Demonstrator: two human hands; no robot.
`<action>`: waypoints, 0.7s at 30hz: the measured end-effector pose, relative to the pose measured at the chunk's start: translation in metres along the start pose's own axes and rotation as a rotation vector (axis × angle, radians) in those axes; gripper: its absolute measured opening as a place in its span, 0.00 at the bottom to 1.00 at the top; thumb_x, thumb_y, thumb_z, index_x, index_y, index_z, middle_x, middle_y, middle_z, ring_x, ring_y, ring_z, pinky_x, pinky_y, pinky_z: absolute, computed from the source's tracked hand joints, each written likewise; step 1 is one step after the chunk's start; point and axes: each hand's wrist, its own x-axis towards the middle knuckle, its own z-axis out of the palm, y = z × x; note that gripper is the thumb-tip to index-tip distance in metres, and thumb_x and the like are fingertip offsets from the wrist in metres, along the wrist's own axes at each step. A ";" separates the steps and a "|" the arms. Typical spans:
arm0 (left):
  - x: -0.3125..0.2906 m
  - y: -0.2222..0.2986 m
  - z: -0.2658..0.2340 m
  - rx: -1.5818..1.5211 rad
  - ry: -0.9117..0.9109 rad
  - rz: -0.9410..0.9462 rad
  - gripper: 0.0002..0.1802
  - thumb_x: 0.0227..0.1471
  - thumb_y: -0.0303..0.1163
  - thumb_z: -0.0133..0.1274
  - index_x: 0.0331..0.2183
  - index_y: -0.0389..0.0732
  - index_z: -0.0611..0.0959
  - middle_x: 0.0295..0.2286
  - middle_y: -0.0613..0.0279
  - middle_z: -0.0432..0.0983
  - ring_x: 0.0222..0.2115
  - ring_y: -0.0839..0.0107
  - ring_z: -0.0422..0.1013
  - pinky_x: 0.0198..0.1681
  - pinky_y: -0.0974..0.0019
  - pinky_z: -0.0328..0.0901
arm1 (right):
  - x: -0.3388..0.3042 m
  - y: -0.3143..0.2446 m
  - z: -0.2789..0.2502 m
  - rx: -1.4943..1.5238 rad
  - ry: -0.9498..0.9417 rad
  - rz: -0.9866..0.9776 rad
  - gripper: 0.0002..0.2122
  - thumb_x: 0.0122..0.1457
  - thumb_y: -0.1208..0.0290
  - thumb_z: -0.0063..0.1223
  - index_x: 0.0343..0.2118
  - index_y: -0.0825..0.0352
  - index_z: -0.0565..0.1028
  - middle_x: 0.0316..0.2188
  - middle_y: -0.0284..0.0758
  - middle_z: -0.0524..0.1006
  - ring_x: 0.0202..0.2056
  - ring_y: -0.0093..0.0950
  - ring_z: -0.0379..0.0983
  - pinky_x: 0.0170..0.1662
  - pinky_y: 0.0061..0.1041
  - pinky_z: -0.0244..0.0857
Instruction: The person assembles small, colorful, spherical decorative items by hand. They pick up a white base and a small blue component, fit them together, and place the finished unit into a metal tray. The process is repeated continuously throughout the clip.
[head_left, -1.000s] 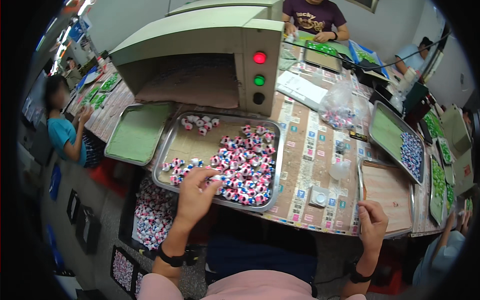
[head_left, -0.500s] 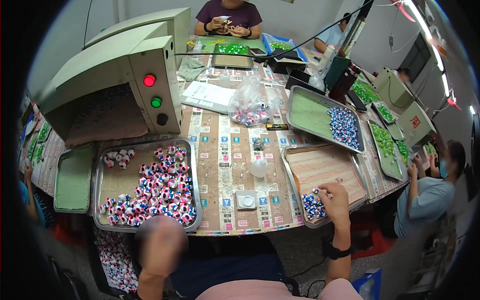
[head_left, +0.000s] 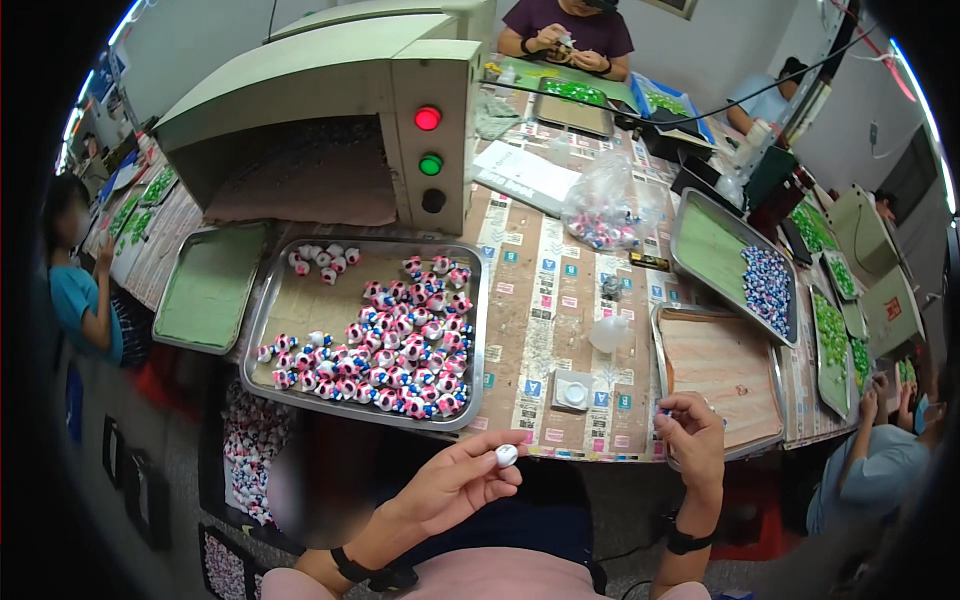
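Note:
My left hand (head_left: 445,490) is closed in a pinch on a small white rounded piece (head_left: 507,455), held in front of the table's near edge. To the right, over the front left corner of a metal tray with a brownish lining (head_left: 720,365), my right hand (head_left: 692,440) pinches a tiny blue piece (head_left: 662,412) between thumb and fingertips. It hides that corner of the tray. Left of my hands stands a metal tray (head_left: 477,330) holding many small pink, white and blue figures (head_left: 395,350). Between the hands lies a white square block with a round dish (head_left: 571,391).
A beige machine (head_left: 300,110) with red and green lights stands behind the left tray. Beyond the block are a translucent bottle (head_left: 608,334), a plastic bag of figures (head_left: 605,210) and a tilted tray of blue pieces (head_left: 768,285). Black crates (head_left: 215,450) sit below left. Co-workers sit around.
The view has turned left. My left hand has moved from the left tray's front edge toward the middle, now showing the white piece. My right hand has drawn back slightly, pinching a blue piece.

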 end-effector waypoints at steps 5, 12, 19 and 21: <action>0.001 -0.008 -0.009 -0.051 0.056 0.008 0.22 0.60 0.26 0.45 0.56 0.34 0.66 0.48 0.53 0.70 0.41 0.68 0.73 0.44 0.68 0.73 | 0.001 -0.018 0.029 0.186 -0.128 0.169 0.11 0.52 0.83 0.59 0.40 0.71 0.76 0.32 0.30 0.76 0.34 0.17 0.72 0.36 0.15 0.67; -0.004 -0.008 -0.009 -0.001 0.073 -0.023 0.22 0.61 0.27 0.46 0.56 0.34 0.67 0.41 0.60 0.72 0.39 0.73 0.74 0.44 0.74 0.73 | 0.016 -0.010 0.059 -0.007 -0.159 0.003 0.08 0.51 0.83 0.59 0.36 0.70 0.79 0.30 0.30 0.76 0.33 0.19 0.73 0.35 0.15 0.66; -0.003 -0.015 -0.020 -0.059 0.060 -0.022 0.20 0.60 0.27 0.47 0.54 0.33 0.68 0.44 0.56 0.72 0.39 0.70 0.75 0.43 0.70 0.74 | 0.025 -0.023 0.088 -0.426 -0.106 -0.256 0.07 0.49 0.80 0.59 0.33 0.67 0.80 0.28 0.36 0.77 0.29 0.28 0.73 0.32 0.24 0.66; -0.003 -0.016 -0.021 -0.062 0.066 -0.019 0.20 0.60 0.27 0.46 0.53 0.33 0.69 0.44 0.56 0.72 0.39 0.70 0.75 0.43 0.71 0.73 | 0.028 -0.021 0.091 -0.513 -0.105 -0.338 0.07 0.49 0.81 0.59 0.32 0.68 0.80 0.28 0.37 0.77 0.28 0.28 0.74 0.31 0.23 0.66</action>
